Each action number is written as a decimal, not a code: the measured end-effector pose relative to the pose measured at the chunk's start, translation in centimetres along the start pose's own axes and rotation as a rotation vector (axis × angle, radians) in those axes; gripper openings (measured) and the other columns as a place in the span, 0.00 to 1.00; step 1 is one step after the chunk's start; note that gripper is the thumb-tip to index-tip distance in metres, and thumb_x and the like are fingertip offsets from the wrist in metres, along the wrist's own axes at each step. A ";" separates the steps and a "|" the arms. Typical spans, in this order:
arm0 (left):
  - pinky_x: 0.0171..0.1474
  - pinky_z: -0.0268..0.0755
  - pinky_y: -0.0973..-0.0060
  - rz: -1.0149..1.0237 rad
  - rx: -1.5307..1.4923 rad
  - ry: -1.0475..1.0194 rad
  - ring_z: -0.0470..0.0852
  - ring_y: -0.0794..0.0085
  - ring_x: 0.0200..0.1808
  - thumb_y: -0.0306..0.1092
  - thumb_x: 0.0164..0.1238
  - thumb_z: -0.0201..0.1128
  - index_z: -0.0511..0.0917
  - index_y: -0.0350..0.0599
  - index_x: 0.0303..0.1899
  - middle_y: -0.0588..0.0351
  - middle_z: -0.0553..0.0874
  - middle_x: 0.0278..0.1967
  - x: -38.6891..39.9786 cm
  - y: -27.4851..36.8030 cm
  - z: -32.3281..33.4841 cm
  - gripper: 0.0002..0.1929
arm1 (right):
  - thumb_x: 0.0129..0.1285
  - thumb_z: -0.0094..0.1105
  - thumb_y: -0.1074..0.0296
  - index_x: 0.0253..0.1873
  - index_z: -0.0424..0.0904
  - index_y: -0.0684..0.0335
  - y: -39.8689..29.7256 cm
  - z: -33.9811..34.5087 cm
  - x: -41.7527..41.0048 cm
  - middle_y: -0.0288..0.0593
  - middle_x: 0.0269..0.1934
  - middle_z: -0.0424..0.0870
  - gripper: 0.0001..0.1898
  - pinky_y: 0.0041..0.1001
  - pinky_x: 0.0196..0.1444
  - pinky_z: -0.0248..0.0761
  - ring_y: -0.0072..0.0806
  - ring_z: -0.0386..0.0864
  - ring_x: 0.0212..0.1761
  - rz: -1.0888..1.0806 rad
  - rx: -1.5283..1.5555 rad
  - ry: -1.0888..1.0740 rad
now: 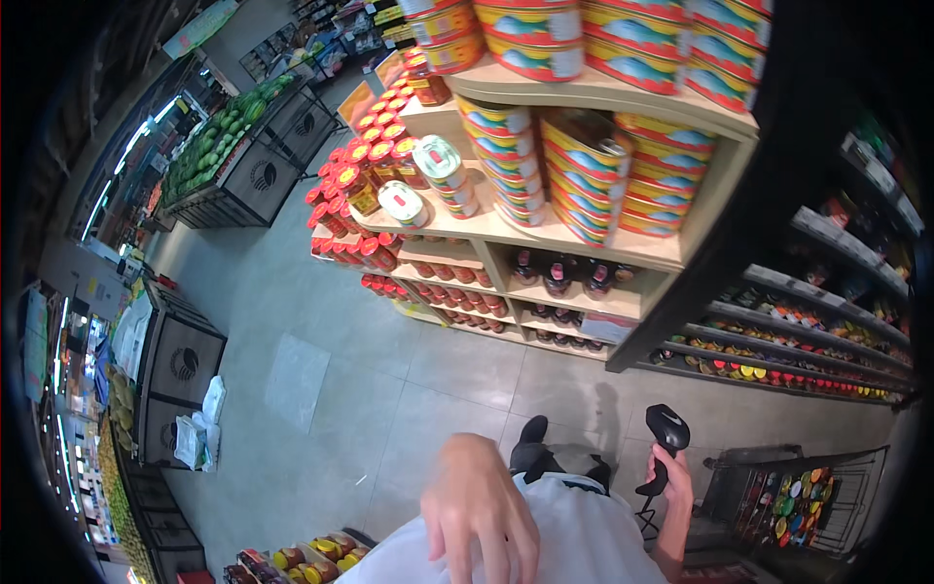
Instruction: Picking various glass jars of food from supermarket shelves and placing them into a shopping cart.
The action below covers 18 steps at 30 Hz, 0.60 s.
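My left hand [481, 507] is raised over the chest of my white shirt [591, 529], back of the hand up, fingers slightly spread and pointing down the picture; nothing shows in it. Whether its fingertips touch the shirt I cannot tell. At the right, my right hand [677, 474] is closed around the handle of a black handheld barcode scanner [667, 431], whose head points away from me; a coiled cord hangs below the handle. Ahead, a wooden display shelf [591, 244] carries stacked yellow-and-red tins [587, 175], red-lidded jars [361, 186] and dark bottles [558, 279].
Right of me stands a wire shopping cart [810, 504] holding colourful jars or tins. Dark shelving [788, 339] rises behind it. Watermelon bins [255, 171] and another produce bin [182, 365] with white bags beside it stand left. Near my left side is a rack of yellow-lidded jars [314, 562].
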<state>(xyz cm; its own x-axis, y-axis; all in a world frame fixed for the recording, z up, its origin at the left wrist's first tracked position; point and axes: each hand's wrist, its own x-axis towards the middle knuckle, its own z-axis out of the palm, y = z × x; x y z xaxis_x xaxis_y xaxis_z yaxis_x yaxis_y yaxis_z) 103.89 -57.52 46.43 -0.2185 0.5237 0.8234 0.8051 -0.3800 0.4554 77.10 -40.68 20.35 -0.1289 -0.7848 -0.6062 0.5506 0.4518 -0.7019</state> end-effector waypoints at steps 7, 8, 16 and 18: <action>0.41 0.74 0.71 -1.025 1.269 1.826 0.81 0.70 0.36 0.38 0.60 0.65 0.78 0.34 0.42 0.50 0.83 0.38 -19.0 16.0 -4.4 0.16 | 0.64 0.58 0.66 0.46 0.66 0.62 1.8 7.7 3.9 0.39 0.21 0.72 0.12 0.26 0.18 0.69 0.26 0.71 0.16 0.032 0.016 -0.015; 0.42 0.73 0.69 -1.325 1.498 1.833 0.82 0.63 0.37 0.43 0.59 0.66 0.77 0.33 0.44 0.47 0.83 0.39 -25.4 19.3 -5.6 0.21 | 0.63 0.59 0.67 0.46 0.67 0.62 1.6 9.5 4.1 0.40 0.21 0.72 0.12 0.26 0.19 0.69 0.26 0.71 0.16 0.027 0.021 -0.043; 0.54 0.72 0.59 -2.424 1.595 1.679 0.76 0.42 0.55 0.78 0.48 0.53 0.58 0.17 0.59 0.25 0.72 0.55 -36.3 21.3 -17.1 0.59 | 0.64 0.58 0.69 0.47 0.67 0.63 4.1 14.0 5.4 0.40 0.22 0.72 0.11 0.26 0.20 0.69 0.26 0.72 0.18 0.020 0.062 -0.088; 0.57 0.71 0.61 -2.497 1.498 1.659 0.74 0.44 0.58 0.81 0.45 0.52 0.49 0.12 0.62 0.24 0.66 0.60 -36.3 20.7 -18.1 0.66 | 0.65 0.57 0.69 0.47 0.67 0.62 4.1 14.5 5.5 0.40 0.22 0.72 0.11 0.26 0.20 0.68 0.26 0.71 0.17 0.015 0.078 -0.062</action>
<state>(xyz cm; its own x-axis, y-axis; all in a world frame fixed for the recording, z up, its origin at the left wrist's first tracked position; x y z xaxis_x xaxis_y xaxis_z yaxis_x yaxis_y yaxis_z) 118.53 -98.22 32.09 0.2983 -0.9542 -0.0219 -0.9125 -0.2918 0.2866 90.65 -49.32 19.56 -0.0705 -0.8038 -0.5907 0.6148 0.4314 -0.6603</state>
